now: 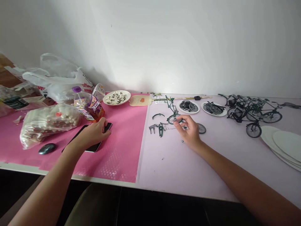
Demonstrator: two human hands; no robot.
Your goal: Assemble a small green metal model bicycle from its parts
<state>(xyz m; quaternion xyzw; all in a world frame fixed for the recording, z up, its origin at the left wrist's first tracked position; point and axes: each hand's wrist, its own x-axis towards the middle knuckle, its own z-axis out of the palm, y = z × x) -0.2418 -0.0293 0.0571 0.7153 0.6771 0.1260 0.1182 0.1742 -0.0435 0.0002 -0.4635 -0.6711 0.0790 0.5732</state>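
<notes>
My left hand [96, 133] rests with curled fingers on a dark flat phone or tablet [103, 145] on the pink cover. My right hand [190, 131] has its thumb and index finger pinched together in front of a green model bicycle [173, 110]. What the fingertips hold, if anything, is too small to see. The bicycle has thin spoked wheels; my hand hides part of it. One wheel [201, 128] shows just right of my hand. To the left lie a curved mudguard-like piece [158, 115] and small dark green parts [161, 129].
Two white plates of black parts [188, 106] [214, 109] stand behind. Several model bicycles [255, 111] crowd the right, near stacked white plates [288, 146]. Leftward are a plate of pale pieces [117, 98], a drink bottle [88, 105], a stuffed plastic bag [50, 122] and a mouse [47, 148].
</notes>
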